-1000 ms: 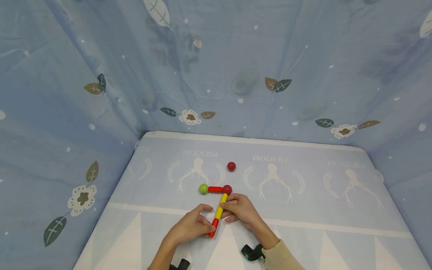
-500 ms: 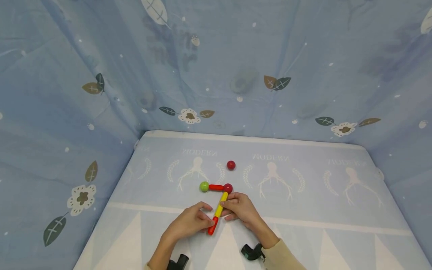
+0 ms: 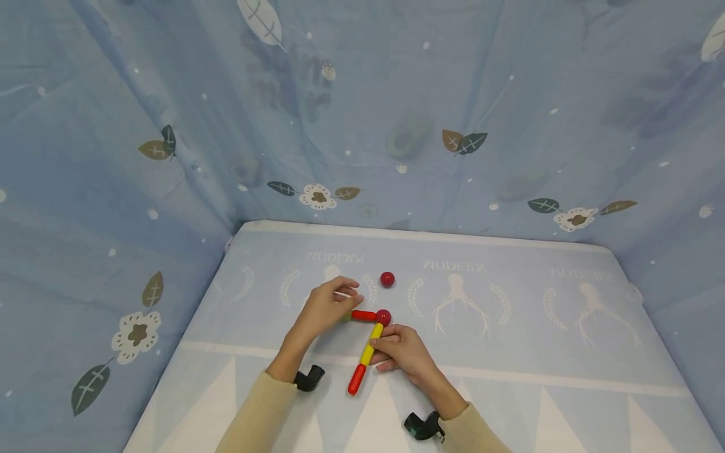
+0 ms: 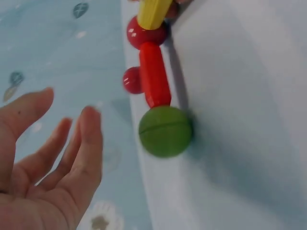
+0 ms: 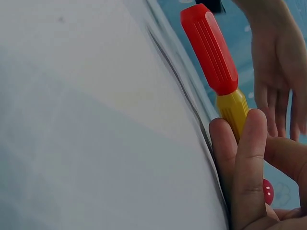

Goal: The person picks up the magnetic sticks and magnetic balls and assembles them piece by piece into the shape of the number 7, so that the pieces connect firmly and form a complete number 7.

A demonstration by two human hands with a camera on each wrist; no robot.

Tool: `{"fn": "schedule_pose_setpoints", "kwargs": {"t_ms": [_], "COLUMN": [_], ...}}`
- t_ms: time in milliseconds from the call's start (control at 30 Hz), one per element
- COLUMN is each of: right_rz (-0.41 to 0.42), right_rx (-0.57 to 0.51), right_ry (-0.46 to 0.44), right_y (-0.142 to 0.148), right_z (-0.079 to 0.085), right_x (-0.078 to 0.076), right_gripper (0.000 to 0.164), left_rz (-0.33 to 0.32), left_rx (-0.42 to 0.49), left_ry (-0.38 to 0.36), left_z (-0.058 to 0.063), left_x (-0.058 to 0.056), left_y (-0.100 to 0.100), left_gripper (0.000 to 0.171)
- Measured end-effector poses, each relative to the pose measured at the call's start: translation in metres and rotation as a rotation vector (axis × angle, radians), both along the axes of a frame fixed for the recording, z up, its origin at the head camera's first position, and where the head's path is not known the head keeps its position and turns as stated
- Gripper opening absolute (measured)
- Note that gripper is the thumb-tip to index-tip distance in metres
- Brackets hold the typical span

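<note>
My right hand point(image 3: 404, 352) pinches a yellow rod point(image 3: 367, 354) between thumb and fingers. One end of that rod meets a dark red ball point(image 3: 383, 318), the other a red rod point(image 3: 356, 380) pointing towards me. From the dark red ball a second red rod point(image 3: 364, 316) runs left to a green ball point(image 4: 165, 132). My left hand point(image 3: 327, 308) hovers over the green ball and mostly covers it in the head view. In the left wrist view its fingers point(image 4: 86, 143) are spread apart, beside the green ball without touching it, and hold nothing.
A loose red ball point(image 3: 387, 279) lies beyond the joined pieces. Black wrist devices point(image 3: 421, 426) sit beside both wrists. Patterned blue cloth point(image 3: 362, 113) rises behind the pale patterned tabletop point(image 3: 527, 314) and at its sides.
My left hand has let go of the near red rod and moved forward to above the green ball. My right hand stays on the yellow rod.
</note>
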State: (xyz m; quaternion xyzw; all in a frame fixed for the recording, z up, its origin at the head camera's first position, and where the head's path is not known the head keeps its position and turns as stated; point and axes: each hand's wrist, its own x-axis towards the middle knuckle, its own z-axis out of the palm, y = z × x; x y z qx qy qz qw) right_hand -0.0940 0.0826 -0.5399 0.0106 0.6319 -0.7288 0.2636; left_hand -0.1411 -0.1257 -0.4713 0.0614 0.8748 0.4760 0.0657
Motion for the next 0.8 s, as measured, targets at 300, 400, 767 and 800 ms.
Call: {"fn": "schedule_pose_setpoints", "kwargs": {"t_ms": [300,400,767,800], "right_rz": [-0.011,-0.010,-0.009,-0.010], "right_rx": [0.016,0.019,-0.025,-0.028], "right_ry": [-0.002,-0.009,-0.008,-0.007], "right_y": [-0.001,-0.001,0.000,0.000], "right_z": [0.002,0.001,0.000,0.000], "right_x": [0.002,0.002,0.000,0.000], "right_gripper": [0.037,0.038,0.036,0.036], "left_rz": [-0.065,-0.079,-0.058,-0.058], "left_rx": [-0.048,-0.072,-0.187,-0.192], "left_ry": [-0.043,-0.077,-0.110,-0.108], "left_z": [-0.017,-0.021,-0.028,-0.029], "left_x": [-0.058,-0.066,-0.072,-0.072], "left_y": [0.037,0.044,0.059,0.059], "left_gripper": [0.049,0.051,0.044,0.042]}}
